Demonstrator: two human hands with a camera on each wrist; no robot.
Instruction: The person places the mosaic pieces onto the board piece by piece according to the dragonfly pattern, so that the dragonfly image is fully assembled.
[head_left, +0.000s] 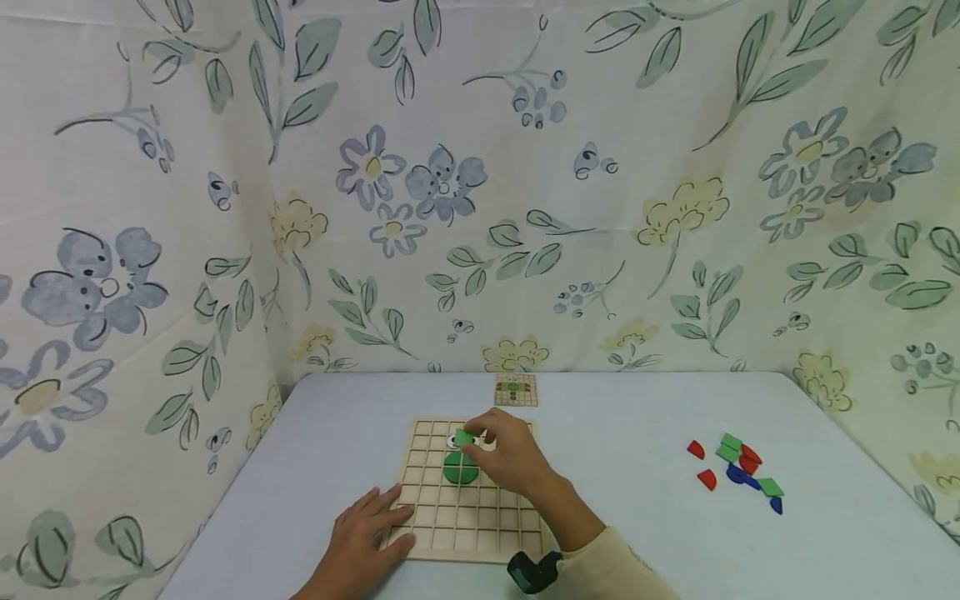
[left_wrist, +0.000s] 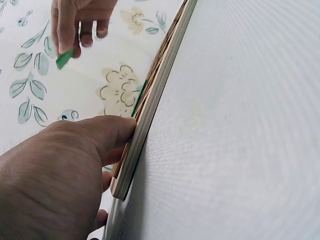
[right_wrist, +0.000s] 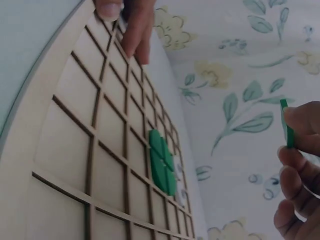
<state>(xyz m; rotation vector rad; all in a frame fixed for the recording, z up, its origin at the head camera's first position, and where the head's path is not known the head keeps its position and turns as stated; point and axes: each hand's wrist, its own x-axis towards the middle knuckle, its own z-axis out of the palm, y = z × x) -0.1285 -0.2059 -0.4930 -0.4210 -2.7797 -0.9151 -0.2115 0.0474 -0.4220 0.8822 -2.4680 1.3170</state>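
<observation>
My right hand [head_left: 510,452] pinches a small flat green square tile [head_left: 464,437] above the far part of a wooden grid board [head_left: 442,533]. In the right wrist view the green tile [right_wrist: 286,123] is seen edge-on between thumb and fingertips, raised off the board. Green rounded pieces [head_left: 461,468] sit in the grid and together form a disc. White eye pieces [head_left: 452,442] lie just beyond them, partly hidden by the right hand. My left hand [head_left: 367,533] rests on the board's near left corner with fingers spread; its thumb touches the rim in the left wrist view.
Loose pieces lie on the table's right side: red quarter-rounds [head_left: 707,479], green tiles [head_left: 728,447] and blue pieces [head_left: 742,476]. A small picture card [head_left: 516,389] with a grid design lies behind the board. A floral cloth [head_left: 525,167] hangs behind the white table [head_left: 622,433].
</observation>
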